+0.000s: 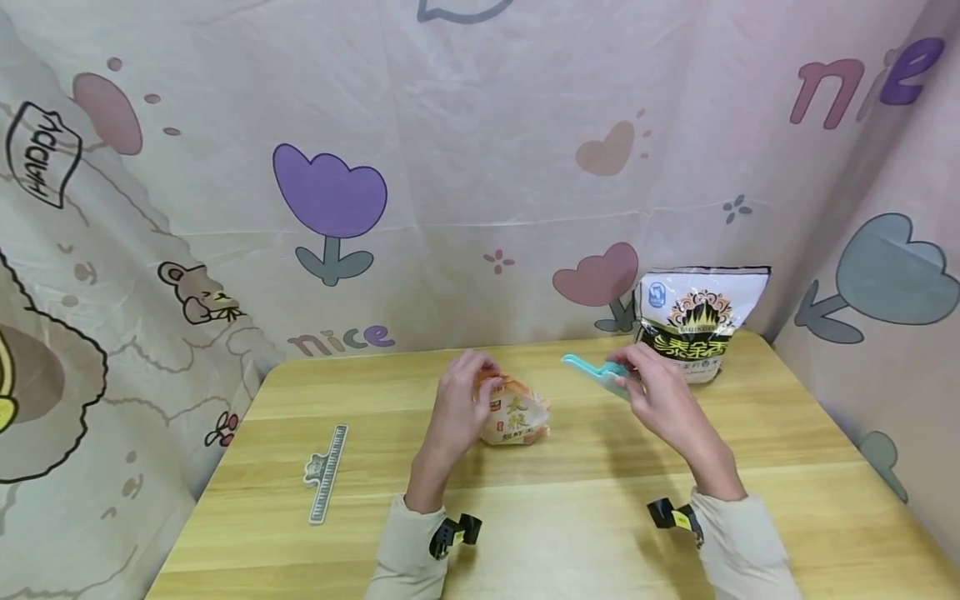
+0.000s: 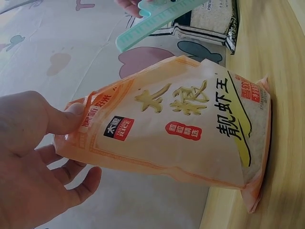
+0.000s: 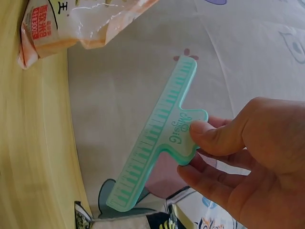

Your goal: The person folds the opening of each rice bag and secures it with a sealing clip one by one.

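My left hand (image 1: 463,400) pinches the top edge of an orange and cream rice bag (image 1: 516,417), thumb on the printed front and fingers behind. In the left wrist view the rice bag (image 2: 186,124) has its bottom end at the wooden table. My right hand (image 1: 663,396) is raised to the right of the bag and grips a mint-green sealing clip (image 1: 596,371) by its handle tab. Up close, the clip (image 3: 147,138) is long and straight with a piano-key pattern, and my thumb presses on its lettered tab. The clip is apart from the bag.
A white and black rice bag (image 1: 701,321) stands at the back right of the wooden table (image 1: 555,525), just beyond my right hand. A pale grey piano-key clip (image 1: 327,475) lies on the left. Behind hangs a printed curtain (image 1: 465,167).
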### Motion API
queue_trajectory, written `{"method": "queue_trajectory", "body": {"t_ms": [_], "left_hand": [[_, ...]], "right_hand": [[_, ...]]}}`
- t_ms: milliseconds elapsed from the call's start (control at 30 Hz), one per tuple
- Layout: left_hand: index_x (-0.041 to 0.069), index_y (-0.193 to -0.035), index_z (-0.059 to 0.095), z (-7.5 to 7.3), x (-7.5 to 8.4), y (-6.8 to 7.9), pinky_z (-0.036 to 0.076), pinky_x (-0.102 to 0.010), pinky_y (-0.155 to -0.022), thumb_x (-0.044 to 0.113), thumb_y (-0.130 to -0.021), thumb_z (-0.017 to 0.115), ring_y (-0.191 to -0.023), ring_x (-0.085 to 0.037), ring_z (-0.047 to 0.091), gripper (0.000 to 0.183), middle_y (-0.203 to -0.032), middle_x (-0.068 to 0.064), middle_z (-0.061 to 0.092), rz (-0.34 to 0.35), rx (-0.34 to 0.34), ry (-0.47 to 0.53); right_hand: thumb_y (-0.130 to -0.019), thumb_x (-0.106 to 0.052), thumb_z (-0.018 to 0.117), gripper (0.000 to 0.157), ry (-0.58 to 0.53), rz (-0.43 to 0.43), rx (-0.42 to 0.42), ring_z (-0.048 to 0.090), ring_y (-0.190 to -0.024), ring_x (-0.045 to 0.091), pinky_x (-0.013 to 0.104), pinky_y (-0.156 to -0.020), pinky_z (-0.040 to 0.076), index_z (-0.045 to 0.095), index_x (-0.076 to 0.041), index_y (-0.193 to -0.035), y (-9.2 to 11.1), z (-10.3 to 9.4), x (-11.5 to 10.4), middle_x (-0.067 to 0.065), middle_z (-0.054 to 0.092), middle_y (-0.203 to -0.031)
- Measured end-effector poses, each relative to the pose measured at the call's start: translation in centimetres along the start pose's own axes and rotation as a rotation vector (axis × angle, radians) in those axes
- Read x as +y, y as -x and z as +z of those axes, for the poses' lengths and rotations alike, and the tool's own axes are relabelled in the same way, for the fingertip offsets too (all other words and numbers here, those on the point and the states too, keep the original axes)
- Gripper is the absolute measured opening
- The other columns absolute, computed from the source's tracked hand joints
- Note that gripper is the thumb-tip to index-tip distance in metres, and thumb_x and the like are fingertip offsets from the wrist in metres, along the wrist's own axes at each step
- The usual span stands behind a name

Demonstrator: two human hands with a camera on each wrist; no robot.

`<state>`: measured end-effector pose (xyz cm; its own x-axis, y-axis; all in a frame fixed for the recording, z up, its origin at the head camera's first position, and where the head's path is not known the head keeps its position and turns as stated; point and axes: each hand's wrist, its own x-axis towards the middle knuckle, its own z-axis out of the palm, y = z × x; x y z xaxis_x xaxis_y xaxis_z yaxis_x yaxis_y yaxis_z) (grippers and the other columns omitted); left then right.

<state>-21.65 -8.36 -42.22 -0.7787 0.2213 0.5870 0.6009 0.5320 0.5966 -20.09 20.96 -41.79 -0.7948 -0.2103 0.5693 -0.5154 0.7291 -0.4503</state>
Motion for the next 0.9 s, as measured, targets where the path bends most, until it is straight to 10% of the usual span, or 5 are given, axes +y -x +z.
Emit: {"method": "queue_trajectory", "body": {"t_ms": [900], "left_hand": [[0.005, -0.095, 0.068, 0.0, -0.2, -0.1, 0.055, -0.039, -0.085, -0.003, -0.092, 0.073, -0.094, -0.021, 0.062, 0.010, -0.095, -0.005, 0.062, -0.013, -0.002, 0.020]], "right_hand": [[-0.085, 0.013, 0.075, 0.021, -0.243, 0.068, 0.103, 0.069, -0.086, 0.022, 0.025, -0.075, 0.059, 0.074, -0.001, -0.101, -2.3, 2.6, -2.9, 0.009, 0.072, -0.097]]}}
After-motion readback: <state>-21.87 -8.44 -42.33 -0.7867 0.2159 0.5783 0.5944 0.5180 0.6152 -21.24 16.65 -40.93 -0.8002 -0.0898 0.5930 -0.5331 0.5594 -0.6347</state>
